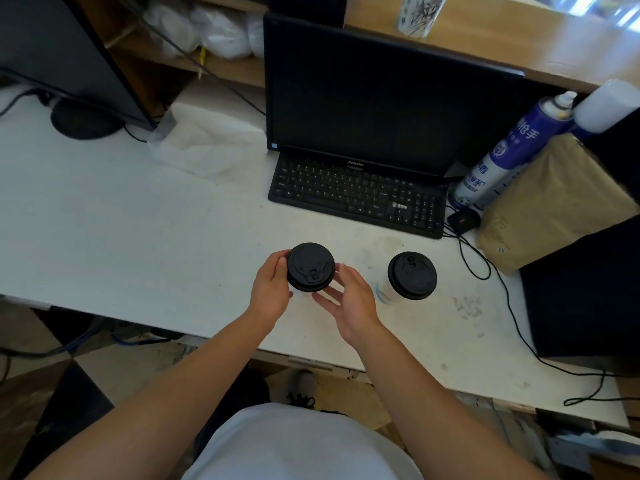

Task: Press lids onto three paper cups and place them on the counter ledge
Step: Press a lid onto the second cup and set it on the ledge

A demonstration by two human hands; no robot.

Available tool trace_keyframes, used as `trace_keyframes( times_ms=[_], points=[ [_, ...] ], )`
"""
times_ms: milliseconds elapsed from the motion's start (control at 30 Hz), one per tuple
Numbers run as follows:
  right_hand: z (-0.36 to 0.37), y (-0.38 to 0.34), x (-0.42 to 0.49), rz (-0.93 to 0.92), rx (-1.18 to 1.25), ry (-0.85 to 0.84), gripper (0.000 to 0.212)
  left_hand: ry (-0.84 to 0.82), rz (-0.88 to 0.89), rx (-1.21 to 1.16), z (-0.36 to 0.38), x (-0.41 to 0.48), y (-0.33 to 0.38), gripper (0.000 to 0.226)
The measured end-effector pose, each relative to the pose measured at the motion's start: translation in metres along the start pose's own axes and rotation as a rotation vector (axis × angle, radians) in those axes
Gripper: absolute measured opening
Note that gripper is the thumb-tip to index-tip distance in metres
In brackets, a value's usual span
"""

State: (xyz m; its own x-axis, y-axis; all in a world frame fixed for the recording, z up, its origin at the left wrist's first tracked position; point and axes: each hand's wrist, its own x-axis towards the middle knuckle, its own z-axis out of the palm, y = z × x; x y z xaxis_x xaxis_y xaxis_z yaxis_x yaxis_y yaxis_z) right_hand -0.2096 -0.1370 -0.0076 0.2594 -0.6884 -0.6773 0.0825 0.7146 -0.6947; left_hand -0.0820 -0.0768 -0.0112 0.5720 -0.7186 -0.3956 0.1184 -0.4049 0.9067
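left hand (272, 292) grips the near cup (310, 268) from its left side, fingers (277, 261) curled round the wall, thumb up by the rim of the black lid (304, 258). the lid sits on top of the cup, and the cup body is mostly hidden under it. right hand (351, 304) is on the cup's right side, palm turned toward it, fingers straight and spread below the cup, thumb against the lid edge. it is loose, not wrapped around the cup. cannot tell whether the cup rests on the white surface (138, 237) or is just above it.

second cup (386, 291) stands upright on the surface, well to the right of the hands and apart from them, white wall with a blue mark, second lid (412, 275) on top. nobody touches it.

a white patterned cup (420, 13) stands on the wooden ledge (519, 43) behind the monitor (374, 105). its top is cut off by the frame edge.

black keyboard (356, 195) sits under the monitor's front edge. black mouse (464, 220) is beside its right end. blue-and-white spray can (502, 157) leans next to a brown paper package (554, 202) on the right.
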Motion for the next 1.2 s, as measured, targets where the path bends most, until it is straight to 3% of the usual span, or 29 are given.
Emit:
trace_keyframes(
  times_ms=[167, 300, 533, 733, 967, 1200],
  points=[
    [0.0, 0.003, -0.003, -0.036, 0.013, 0.0, 0.02, 0.051, -0.099, -0.035, -0.005, -0.001, -0.002, 0.027],
    [-0.001, 0.004, 0.002, -0.083, -0.02, -0.009, 0.021, 0.098, -0.07, 0.105, -0.012, 0.001, -0.003, 0.026],
    [0.003, 0.008, 0.006, -0.119, -0.105, -0.019, 0.023, 0.084, -0.106, 0.188, -0.019, 0.0, -0.01, 0.044],
    [0.006, 0.01, 0.003, -0.139, -0.141, -0.016, 0.025, 0.082, -0.139, 0.138, -0.017, -0.005, -0.007, 0.044],
    [0.011, 0.017, 0.008, -0.117, -0.208, 0.013, 0.028, 0.101, -0.024, 0.205, -0.012, -0.012, -0.01, 0.041],
    [0.01, 0.013, 0.011, -0.142, -0.308, 0.002, 0.027, 0.104, 0.028, 0.245, -0.014, -0.008, -0.017, 0.056]
  ],
)
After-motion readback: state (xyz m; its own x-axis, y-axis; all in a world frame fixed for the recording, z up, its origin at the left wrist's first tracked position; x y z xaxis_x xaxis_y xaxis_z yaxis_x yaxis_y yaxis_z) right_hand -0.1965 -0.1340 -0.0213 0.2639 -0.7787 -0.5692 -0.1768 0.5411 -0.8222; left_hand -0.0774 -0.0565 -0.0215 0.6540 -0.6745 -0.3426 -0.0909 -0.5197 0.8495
